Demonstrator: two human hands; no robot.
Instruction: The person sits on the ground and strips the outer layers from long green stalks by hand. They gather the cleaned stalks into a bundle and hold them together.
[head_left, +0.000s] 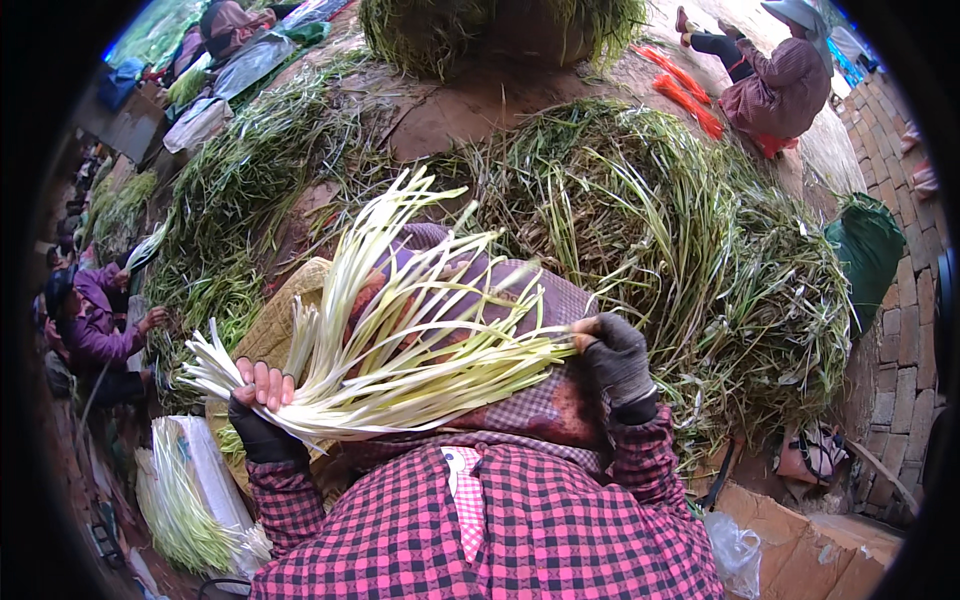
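My left hand (264, 390), in a dark fingerless glove, is closed around the white stem ends of a fanned-out bunch of pale leafy stalks (405, 375), perhaps blanched chives. The bunch lies across my lap over a checked cloth. At its right side my right hand (611, 349), in a grey glove with bare fingertips, pinches the thin yellow-green leaf tips. Part of the bunch rises away from me, its tips spread. Beyond my knees lies a large heap of green and dried leaves (637, 225). Another bundle of pale stalks (180, 495) rests on a white block at lower left.
A person in purple (97, 322) sits at left, another in a hat (780, 82) at upper right beside red strips (686, 101). A second leaf heap (255, 157) spreads at upper left. A green sack (866, 255), cardboard (795, 540) and a plastic bag (733, 555) are at right.
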